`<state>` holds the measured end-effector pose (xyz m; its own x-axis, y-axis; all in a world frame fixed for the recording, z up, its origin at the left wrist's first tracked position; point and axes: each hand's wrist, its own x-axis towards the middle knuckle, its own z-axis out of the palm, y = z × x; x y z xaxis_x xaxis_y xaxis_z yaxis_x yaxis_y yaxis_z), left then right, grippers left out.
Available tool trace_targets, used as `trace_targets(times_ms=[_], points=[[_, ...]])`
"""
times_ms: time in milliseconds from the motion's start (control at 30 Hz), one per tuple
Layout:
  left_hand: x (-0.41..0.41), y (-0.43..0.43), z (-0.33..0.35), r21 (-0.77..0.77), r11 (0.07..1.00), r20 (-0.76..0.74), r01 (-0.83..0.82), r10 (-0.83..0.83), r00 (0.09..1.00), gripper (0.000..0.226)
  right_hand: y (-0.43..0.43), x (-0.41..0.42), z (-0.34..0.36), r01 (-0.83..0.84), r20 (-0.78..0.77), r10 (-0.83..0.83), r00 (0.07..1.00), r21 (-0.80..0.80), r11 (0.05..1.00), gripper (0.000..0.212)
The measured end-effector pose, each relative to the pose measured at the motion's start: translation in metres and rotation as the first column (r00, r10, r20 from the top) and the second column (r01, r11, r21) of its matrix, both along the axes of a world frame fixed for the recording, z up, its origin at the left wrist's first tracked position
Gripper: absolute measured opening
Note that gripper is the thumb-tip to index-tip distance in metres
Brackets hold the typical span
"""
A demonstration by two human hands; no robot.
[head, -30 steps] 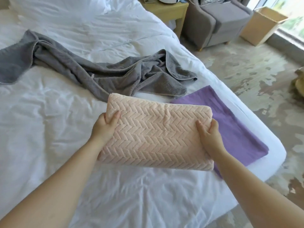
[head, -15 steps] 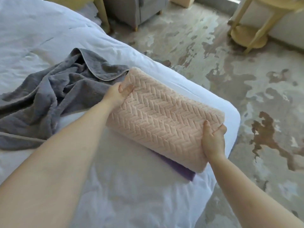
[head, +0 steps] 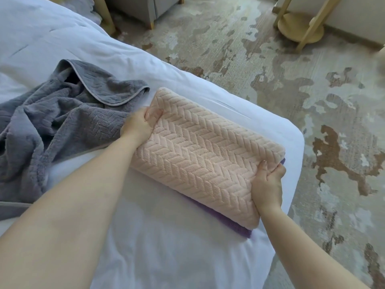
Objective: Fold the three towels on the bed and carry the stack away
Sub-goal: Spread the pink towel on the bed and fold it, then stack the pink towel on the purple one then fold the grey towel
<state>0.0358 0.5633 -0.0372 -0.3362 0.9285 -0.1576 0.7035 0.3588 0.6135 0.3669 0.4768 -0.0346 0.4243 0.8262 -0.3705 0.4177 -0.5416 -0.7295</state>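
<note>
Head view: our left hand and right hand each grip an end of the folded peach herringbone plush towel, laid over the folded purple towel at the white bed's corner. This close to the edge, a skewed release could tip both off. The crumpled grey towel is not yet folded.

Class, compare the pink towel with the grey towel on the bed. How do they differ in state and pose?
The pink towel is folded into a thick rectangle; the grey towel lies crumpled and unfolded. The left hand and right hand grip the pink towel's ends; no hand grips the grey towel. The pink towel sits on a purple towel; the grey towel lies straight on the bed. Both have a herringbone weave.
</note>
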Motion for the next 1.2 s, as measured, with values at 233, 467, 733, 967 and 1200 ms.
trace_targets(times_ms=[233,467,733,967,1200], points=[[0.026,-0.028,0.030,0.391,0.822,-0.520,0.415,-0.174,0.836,0.059,0.006,-0.005,0.027,-0.219,0.436,0.120,0.892,0.186,0.958,0.068],[0.056,-0.038,0.002,-0.088,0.797,-0.559,0.598,-0.536,0.633,0.074,0.013,-0.039,0.018,-0.733,0.659,0.603,0.450,-0.114,0.671,0.085],[0.054,-0.024,-0.042,-0.120,0.820,-0.622,0.559,-0.501,0.602,0.084,0.027,-0.042,-0.028,-0.692,0.685,0.609,0.399,-0.210,0.691,0.088],[0.056,-0.019,-0.051,-0.178,0.813,-0.622,0.553,-0.529,0.577,0.087,0.030,-0.043,-0.046,-0.697,0.684,0.611,0.398,-0.208,0.687,0.087],[0.053,-0.033,0.001,-0.245,0.795,-0.476,0.555,-0.597,0.646,0.079,0.023,-0.038,-0.002,-0.743,0.599,0.653,0.465,-0.137,0.655,0.082]])
